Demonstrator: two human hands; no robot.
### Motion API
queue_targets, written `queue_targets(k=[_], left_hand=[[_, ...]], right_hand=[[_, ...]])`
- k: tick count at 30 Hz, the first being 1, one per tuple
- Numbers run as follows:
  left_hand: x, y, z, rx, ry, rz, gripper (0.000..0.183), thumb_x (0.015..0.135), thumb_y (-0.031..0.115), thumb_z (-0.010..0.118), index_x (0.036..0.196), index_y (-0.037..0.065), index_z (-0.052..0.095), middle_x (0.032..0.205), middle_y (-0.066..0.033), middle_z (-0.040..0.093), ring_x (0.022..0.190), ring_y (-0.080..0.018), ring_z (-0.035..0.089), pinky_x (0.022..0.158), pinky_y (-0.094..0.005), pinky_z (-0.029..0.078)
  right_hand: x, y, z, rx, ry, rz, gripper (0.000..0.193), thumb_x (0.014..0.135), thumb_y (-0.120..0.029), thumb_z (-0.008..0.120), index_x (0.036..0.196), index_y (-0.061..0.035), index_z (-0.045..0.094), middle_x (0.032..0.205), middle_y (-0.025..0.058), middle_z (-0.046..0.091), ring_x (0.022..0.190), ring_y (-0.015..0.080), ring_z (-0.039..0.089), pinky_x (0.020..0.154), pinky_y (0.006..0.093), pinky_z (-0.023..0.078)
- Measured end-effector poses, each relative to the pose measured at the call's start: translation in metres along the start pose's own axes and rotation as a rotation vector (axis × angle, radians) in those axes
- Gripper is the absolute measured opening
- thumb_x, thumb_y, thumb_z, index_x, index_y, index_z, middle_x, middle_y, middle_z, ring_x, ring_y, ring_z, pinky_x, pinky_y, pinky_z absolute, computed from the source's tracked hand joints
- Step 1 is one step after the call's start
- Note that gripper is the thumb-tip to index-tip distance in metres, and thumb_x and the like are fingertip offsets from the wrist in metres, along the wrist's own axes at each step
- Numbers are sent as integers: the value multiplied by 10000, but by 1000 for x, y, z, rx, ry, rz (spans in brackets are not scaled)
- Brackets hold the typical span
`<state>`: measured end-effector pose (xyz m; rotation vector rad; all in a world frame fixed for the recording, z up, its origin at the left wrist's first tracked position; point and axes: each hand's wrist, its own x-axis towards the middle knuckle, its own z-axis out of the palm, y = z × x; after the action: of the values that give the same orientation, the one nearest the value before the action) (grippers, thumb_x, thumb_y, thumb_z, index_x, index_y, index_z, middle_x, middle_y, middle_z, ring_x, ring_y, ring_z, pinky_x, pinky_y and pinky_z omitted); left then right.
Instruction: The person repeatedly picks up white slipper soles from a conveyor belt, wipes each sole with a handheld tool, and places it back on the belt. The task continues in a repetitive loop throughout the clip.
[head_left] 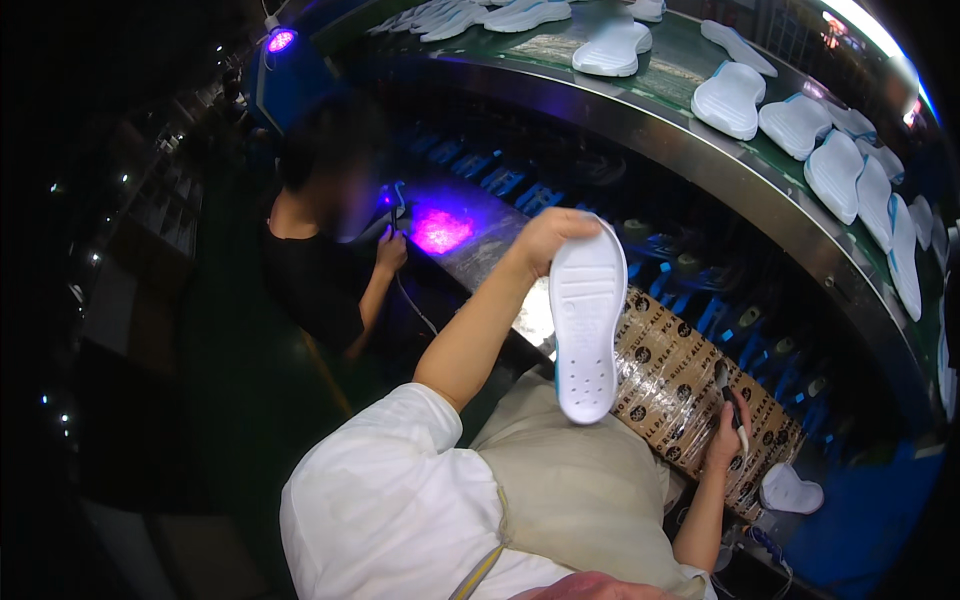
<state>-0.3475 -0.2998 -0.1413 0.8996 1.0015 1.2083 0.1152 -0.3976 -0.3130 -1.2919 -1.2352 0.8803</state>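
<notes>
My left hand (553,238) is closed round the upper end of a white shoe sole (588,320). The sole hangs upright above my lap, showing a face with grooves at the top and small holes at the bottom. A thin blue edge shows along its side. To the right, my right hand (727,440) is closed on a slim brush-like tool (730,400) with a dark head and a pale handle end; its exact kind is unclear. It is over a printed brown cardboard surface (665,385) wrapped in clear film. Beside that lies another white sole (792,490).
A green conveyor belt (680,70) with a metal rim curves across the back and right. Several white soles (728,100) lie on it. At left a co-worker (320,230) holds a corded tool near a purple-lit patch (442,230). Blue-lit items (505,180) line the shelf below the belt.
</notes>
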Motion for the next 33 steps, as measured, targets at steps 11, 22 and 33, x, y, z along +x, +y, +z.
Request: queue_targets(k=[11,22,33], left_hand=[[-43,-127,55,-798,-467,-334,842,1013,672,147,1513,36,384,1425,-254,519,1203,-458,592,1009,-563,510],[-32,-115,122,-604,-262,-208,774,1043,615,127,1496,54,411,1441,-156,530,1322,-331,521,1115,-462,434],[-24,-107,121,-746,-281,-148,736,1005,626,272,1463,81,457,1386,-160,568,1242,-331,582,1035,-476,505]], right_hand=[[19,-139,71,431,-219,168,261,931,-144,677,1155,-12,696,933,19,674,817,91,618,756,244,505],[59,-175,138,40,-77,-97,247,877,-117,694,1109,-39,732,920,83,735,774,135,664,689,274,510],[58,-191,119,-135,-441,-419,271,856,-121,718,1115,-47,746,901,108,718,849,204,670,712,325,510]])
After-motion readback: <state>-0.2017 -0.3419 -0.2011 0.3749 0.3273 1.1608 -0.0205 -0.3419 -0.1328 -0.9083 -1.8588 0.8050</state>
